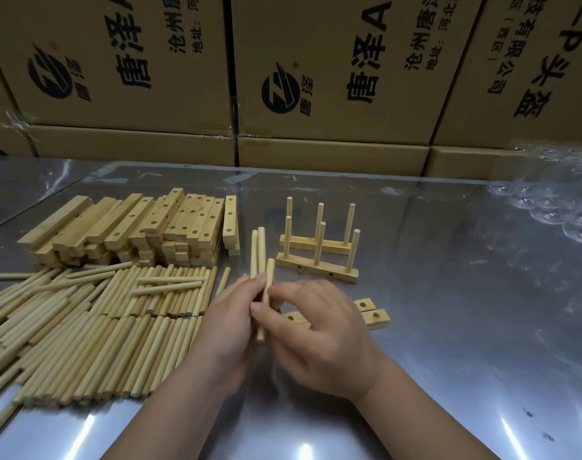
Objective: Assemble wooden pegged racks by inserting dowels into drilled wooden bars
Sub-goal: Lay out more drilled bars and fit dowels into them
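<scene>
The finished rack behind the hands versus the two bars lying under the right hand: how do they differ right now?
The finished rack has six dowels standing upright in it; the two bars have none, and their drilled holes show empty. The finished rack stands clear of both hands, while the two bars lie flat, side by side, partly hidden under the right hand. Both are pale wood on the metal table.

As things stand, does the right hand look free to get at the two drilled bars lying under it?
Probably yes. The right hand is directly above the two drilled bars, nothing lying between them, but its fingers are pinching one of the dowels that the left hand holds, so it must release first.
</scene>
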